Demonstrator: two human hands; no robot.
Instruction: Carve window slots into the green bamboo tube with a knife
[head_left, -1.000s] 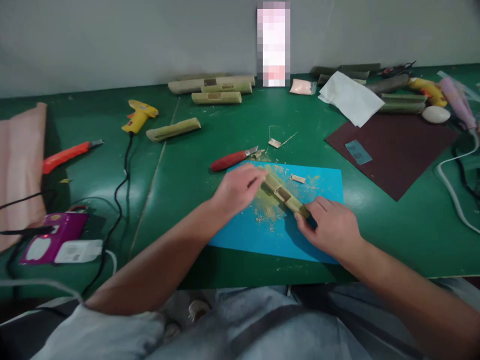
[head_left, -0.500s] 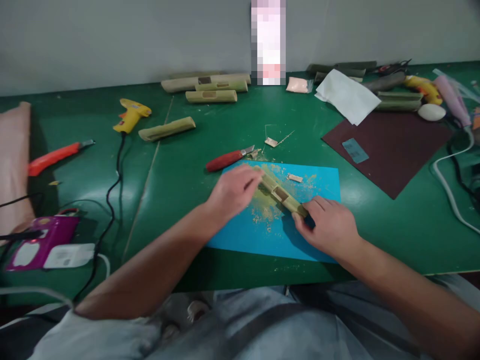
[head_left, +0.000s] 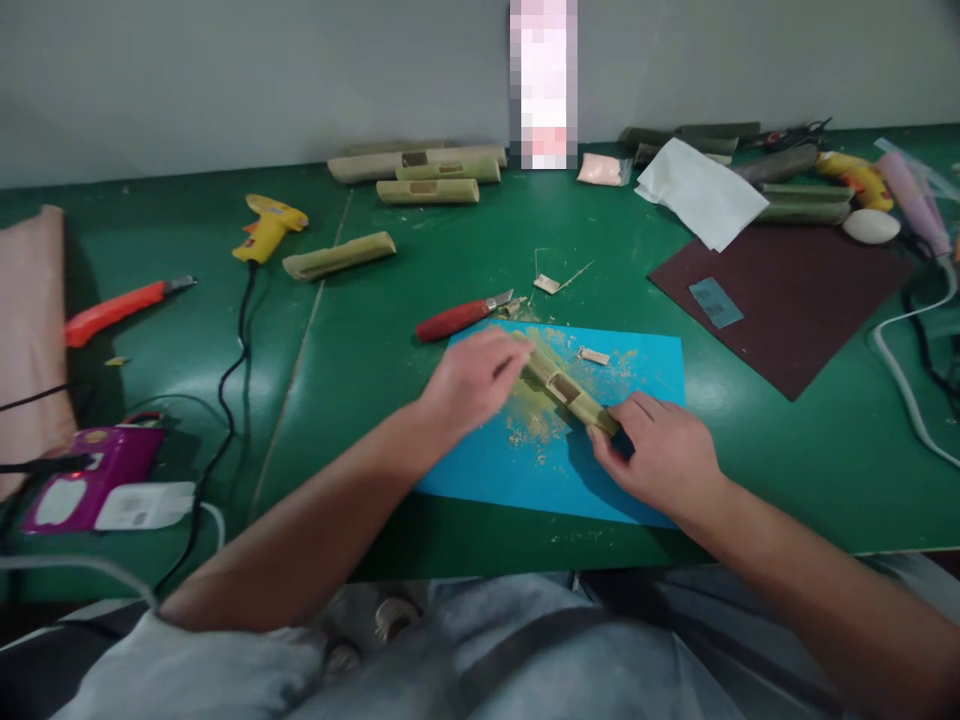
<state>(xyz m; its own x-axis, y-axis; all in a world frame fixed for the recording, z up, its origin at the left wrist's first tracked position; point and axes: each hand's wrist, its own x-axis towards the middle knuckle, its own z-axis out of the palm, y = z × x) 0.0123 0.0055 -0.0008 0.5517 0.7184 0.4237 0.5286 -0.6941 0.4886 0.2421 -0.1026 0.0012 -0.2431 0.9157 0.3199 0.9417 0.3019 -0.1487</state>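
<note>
On my feed both hands are on one bamboo piece (head_left: 576, 398), held at a slant over the blue sheet (head_left: 480, 470) on the green tabletop (head_left: 465, 255). Far end sits under the left hand (head_left: 476, 375), near end in the right hand (head_left: 664, 440).

Right: fingers gripping the near end, thumb underneath. Something dark shows by the fingers there; I can't tell if it's an abrasive scrap or just the hollow end. Left: fingers curled onto the far end, I read it as a pinch, though the fingertips partly hide the contact.

Rectangular window (head_left: 564, 388) faces up between the hands, looks fully cut. Fine dust (head_left: 536, 425) covers the sheet below the piece; one pale chip (head_left: 595, 355) lies on the sheet, another small offcut (head_left: 547, 284) beyond it. Red-handled knife (head_left: 454, 320) is down by the sheet's upper-left corner, nobody holding it.

My call on the step: finishing, cutting done, smoothing likely given the powder and the parked blade. Next move, as I judge it, calls for a firm left pinch as the anchor and light right-hand pressure along the near end, fingers off the window's edges. Thin walls there could split if squeezed.
</note>
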